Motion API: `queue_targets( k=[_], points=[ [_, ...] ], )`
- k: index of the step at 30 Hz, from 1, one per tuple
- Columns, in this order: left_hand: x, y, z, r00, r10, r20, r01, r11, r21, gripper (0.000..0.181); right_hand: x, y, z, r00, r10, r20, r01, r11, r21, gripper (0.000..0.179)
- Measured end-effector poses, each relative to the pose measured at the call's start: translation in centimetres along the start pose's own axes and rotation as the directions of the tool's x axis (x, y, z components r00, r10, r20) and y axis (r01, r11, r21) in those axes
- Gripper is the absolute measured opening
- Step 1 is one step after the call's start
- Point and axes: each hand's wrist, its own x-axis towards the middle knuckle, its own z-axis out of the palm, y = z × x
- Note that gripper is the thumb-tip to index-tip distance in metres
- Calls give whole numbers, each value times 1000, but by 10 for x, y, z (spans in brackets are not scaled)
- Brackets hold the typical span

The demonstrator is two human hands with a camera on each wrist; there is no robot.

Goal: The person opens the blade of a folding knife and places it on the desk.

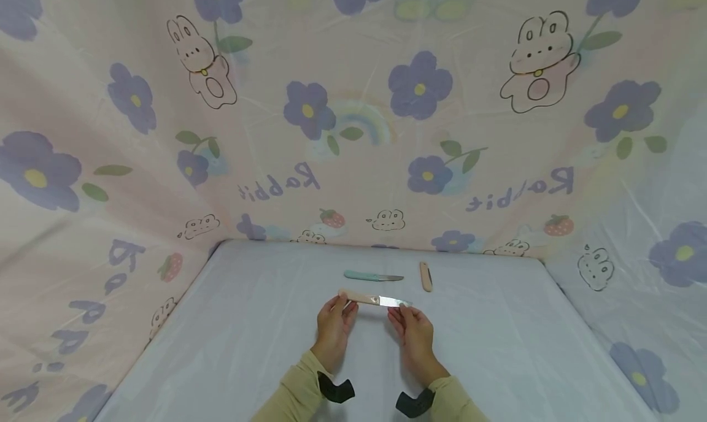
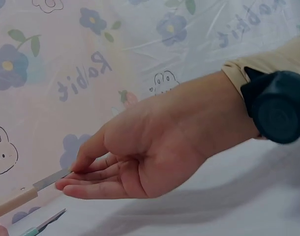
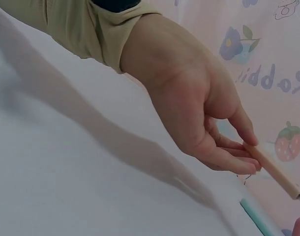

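Note:
Both hands hold up a folding fruit knife [image 1: 361,297] with a peach handle and its blade out, level above the white table. My left hand [image 1: 333,327] pinches the handle's end between thumb and fingers. The tip of the blade [image 1: 390,302] is pinched by my right hand [image 1: 417,335]. In the left wrist view the right hand [image 2: 145,157] shows with its lower fingers extended below the blade. The right wrist view has the left hand [image 3: 194,103] at the handle's end. Just behind lies a teal-handled knife [image 1: 361,276], blade pointing right.
A peach folding knife [image 1: 424,276], folded up, lies at the back, right of the teal one. White cloth covers the table [image 1: 248,324]. Printed fabric [image 1: 359,54] with flowers and rabbits hangs along the back and both sides. Each wrist wears a black device [image 1: 336,388].

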Motion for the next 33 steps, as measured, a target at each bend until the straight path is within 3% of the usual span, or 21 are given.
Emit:
queue_targets(
  k=[7, 13, 22, 27, 33],
  points=[
    [15, 1, -3, 1000, -14, -20, 15, 999, 52, 38, 9, -6, 2, 998, 64, 3, -64, 997, -47, 39],
    [21, 6, -4, 998, -67, -19, 69, 991, 114, 35, 22, -6, 2, 993, 112, -26, -114, 990, -86, 39],
    [41, 12, -7, 984, -166, -58, 175, 959, 221, 36, 41, -7, 5, 977, 202, -69, -209, 971, -113, 36],
    [53, 13, -8, 977, -188, -102, 208, 945, 253, 33, 52, -4, 6, 966, 245, -81, -252, 964, -81, 35],
    [62, 17, -6, 973, -208, -105, 229, 933, 277, 30, 65, -3, 6, 960, 262, -99, -270, 959, -79, 32]
  ],
)
